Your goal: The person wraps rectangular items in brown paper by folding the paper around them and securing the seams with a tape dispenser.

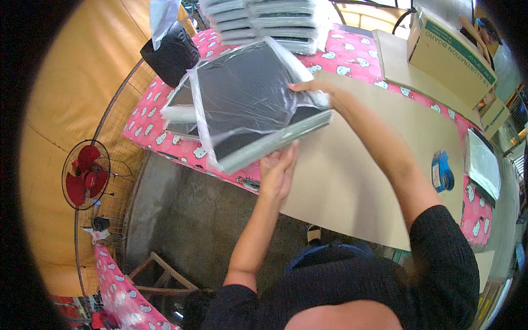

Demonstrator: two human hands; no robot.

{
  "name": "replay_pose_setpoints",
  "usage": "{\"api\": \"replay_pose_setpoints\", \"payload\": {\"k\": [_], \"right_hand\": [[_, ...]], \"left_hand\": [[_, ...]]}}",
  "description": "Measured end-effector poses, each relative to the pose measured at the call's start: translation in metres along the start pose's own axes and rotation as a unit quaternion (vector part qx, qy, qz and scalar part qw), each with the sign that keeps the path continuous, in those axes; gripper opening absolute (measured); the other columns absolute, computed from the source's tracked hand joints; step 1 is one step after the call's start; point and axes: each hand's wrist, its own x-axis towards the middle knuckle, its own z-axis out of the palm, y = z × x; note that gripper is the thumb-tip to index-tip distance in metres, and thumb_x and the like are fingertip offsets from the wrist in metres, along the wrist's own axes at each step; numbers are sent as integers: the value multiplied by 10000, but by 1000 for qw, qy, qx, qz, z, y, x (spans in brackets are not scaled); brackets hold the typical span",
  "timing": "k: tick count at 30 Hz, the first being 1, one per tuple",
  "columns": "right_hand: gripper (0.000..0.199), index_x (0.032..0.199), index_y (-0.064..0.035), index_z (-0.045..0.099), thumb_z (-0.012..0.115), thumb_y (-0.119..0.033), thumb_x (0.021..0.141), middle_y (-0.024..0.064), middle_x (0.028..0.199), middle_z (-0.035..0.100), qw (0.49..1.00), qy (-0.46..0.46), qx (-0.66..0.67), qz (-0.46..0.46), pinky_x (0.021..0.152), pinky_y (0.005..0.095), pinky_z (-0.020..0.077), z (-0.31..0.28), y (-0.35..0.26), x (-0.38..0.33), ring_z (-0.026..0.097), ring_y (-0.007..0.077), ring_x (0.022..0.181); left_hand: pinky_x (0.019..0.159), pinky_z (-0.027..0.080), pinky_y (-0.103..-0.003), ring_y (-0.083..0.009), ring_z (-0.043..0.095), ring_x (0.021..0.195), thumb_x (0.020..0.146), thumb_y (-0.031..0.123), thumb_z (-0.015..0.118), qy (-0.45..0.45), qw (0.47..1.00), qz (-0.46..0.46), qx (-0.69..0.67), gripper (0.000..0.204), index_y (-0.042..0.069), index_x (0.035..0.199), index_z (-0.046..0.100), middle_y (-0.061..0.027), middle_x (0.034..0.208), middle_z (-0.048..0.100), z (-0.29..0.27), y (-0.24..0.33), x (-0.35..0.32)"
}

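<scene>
floor: grey concrete | wall: orange | fan: red | table: pink patterned cloth | light: daylight

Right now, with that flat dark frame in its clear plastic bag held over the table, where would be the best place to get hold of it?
Probably by the grey near edge of the bagged frame, coming from below, as the left hand does: that edge is thick, straight and firm. The right hand steadies the right side from above, where the loose plastic bunches. The flat middle gives only slippery film to pinch.
</scene>
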Motion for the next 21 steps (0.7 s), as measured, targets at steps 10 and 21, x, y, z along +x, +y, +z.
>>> {"api": "replay_pose_setpoints", "payload": {"k": [10, 21], "right_hand": [[728, 1287, 5, 402, 766, -227, 702, 148, 1201, 528, 981, 172, -89, -7, 923, 357, 405, 12, 102, -238, 511, 236, 1079], [802, 1227, 16, 440, 822, -331, 613, 164, 1182, 536, 768, 513, -278, -264, 964, 362, 373, -63, 81, -403, 506, 269, 1097]], "left_hand": [[849, 462, -341, -242, 568, 955, 850, 412, 585, 111, 900, -213, 363, 592, -59, 1189, 466, -157, 1087, 568, -1, 70, 14], [884, 409, -319, -210, 526, 984, 632, 152, 819, -172, 955, 108, 216, 622, -37, 1134, 502, -107, 1052, 568, 194, -23, 11]]}}
